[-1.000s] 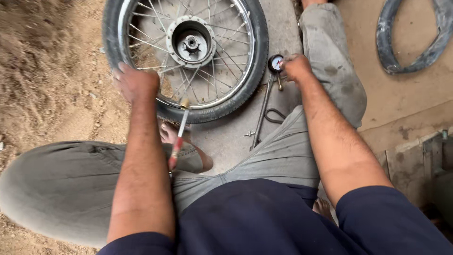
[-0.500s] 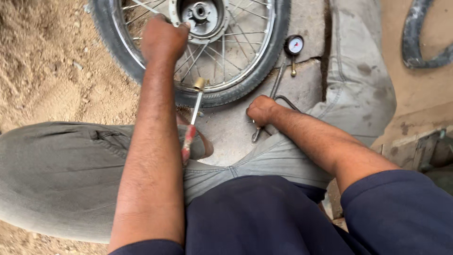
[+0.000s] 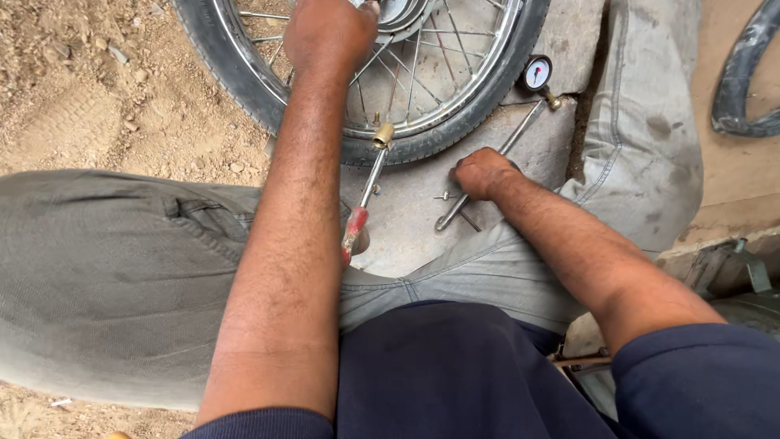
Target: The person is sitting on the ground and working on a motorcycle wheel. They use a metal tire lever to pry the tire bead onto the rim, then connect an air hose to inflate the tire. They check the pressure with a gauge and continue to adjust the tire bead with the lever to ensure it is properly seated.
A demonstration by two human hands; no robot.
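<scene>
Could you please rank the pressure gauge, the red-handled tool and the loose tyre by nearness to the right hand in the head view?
From the right hand:
1. Pressure gauge, just above it, by the wheel.
2. Red-handled tool, to its left.
3. Loose tyre, far right edge.

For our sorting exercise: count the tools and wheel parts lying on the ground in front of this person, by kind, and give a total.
Spoked wheel: 1
Pressure gauge: 1
Metal rod: 1
Red-handled tool: 1
Loose rubber tube: 1
Total: 5
</scene>
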